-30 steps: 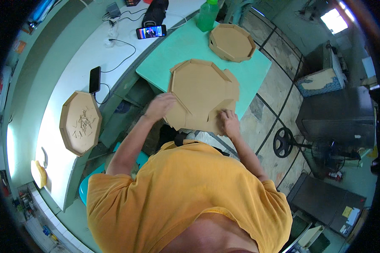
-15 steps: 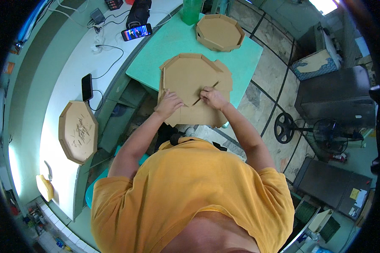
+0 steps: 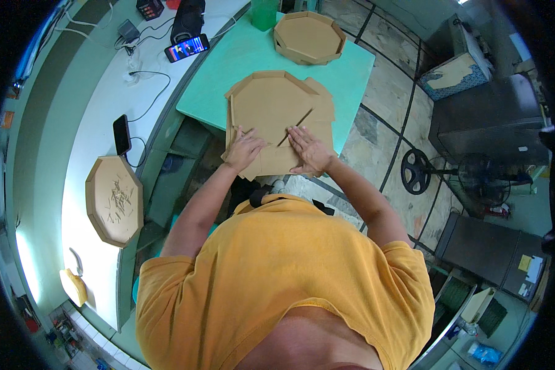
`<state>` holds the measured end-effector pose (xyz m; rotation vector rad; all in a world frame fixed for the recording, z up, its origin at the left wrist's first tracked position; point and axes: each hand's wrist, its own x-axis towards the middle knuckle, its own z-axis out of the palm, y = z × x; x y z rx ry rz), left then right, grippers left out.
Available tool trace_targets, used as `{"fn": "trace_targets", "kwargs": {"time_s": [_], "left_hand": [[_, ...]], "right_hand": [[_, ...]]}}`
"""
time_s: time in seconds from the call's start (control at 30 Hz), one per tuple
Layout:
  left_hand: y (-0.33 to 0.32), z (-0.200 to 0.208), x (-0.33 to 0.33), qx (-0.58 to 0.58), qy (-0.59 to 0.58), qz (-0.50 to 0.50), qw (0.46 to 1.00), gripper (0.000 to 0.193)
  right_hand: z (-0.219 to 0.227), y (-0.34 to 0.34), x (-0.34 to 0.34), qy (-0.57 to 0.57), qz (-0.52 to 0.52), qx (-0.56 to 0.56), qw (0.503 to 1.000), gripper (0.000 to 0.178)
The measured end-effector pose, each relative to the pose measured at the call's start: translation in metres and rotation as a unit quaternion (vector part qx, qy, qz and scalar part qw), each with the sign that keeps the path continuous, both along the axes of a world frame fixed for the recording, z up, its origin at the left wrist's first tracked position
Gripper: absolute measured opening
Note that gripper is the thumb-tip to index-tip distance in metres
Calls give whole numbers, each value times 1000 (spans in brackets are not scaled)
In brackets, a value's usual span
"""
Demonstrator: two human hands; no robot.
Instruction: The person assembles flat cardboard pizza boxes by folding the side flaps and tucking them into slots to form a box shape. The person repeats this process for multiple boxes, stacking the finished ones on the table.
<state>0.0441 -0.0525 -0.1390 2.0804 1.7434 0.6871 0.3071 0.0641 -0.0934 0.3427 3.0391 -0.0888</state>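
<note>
A partly folded brown cardboard box (image 3: 271,102) with an octagonal outline lies on the green table in front of me. Its far and left edges are turned up, while the near side lies flat. My left hand (image 3: 245,152) rests on the near left part of the cardboard, fingers bent and apart from the thumb. Flat on the near right part lies my right hand (image 3: 312,152), its fingers stretched out. A thin dark stick (image 3: 304,116) lies slantwise on the cardboard, touching or just beside the right fingertips.
Folded octagonal trays (image 3: 308,37) sit at the table's far end beside a green container (image 3: 264,15). On the white counter at left are a cardboard tray of small scraps (image 3: 115,200), a dark phone (image 3: 122,135), a lit phone (image 3: 187,48) and cables. A fan (image 3: 481,179) stands right.
My right hand has gone from pinching the stick to lying flat with fingers extended; the stick now rests on the cardboard. My left hand stays near the left edge. The view has shifted slightly.
</note>
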Motion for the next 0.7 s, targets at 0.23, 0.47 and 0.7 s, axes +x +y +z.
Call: {"fn": "trace_targets", "kwargs": {"time_s": [0.23, 0.47, 0.7], "left_hand": [[-3, 9, -7, -7, 1, -43, 999, 29], [-5, 18, -7, 4, 14, -53, 999, 31], [12, 0, 7, -64, -82, 124, 987, 27]], "right_hand": [[4, -3, -3, -34, 0, 24, 999, 102], [-2, 10, -11, 138, -21, -14, 990, 50], [-25, 22, -44, 200, -272, -237, 911, 17]]}}
